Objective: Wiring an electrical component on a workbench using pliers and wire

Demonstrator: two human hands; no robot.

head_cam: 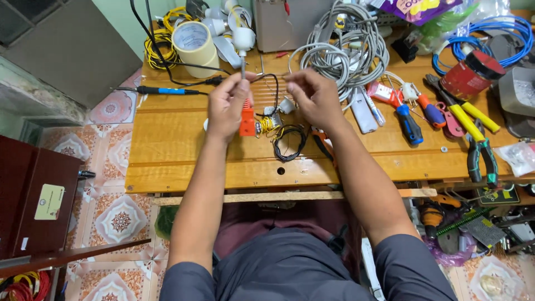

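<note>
I am holding my left hand (227, 106) closed, the fingers pinching the end of a thin black wire (271, 83), and my right hand (315, 97) is doing the same at the other end, so the wire is hanging in a small loop between my fingertips, above the table. I am judging that the work is somewhere in the middle: the wire is in my fingers but I cannot tell if it is already joined to anything, and the small part with yellow windings (270, 124) is lying just under my fingers, beside an orange piece (247, 120) that is just below my left fingers, with a coil of black wire (290, 143) nearer to me. Far to the left of my left fingers a soldering iron with a blue handle (161, 90) is lying untouched, and beyond it a roll of pale tape (194, 43) is standing. Beyond my right fingers a bundle of grey cable (345, 47) is lying; to the right of them there are screwdrivers (407, 120) and yellow-handled pliers (473, 131). Everything is resting on a wooden table (167, 150), and the floor with patterned tiles (120, 220) is showing at the left.
</note>
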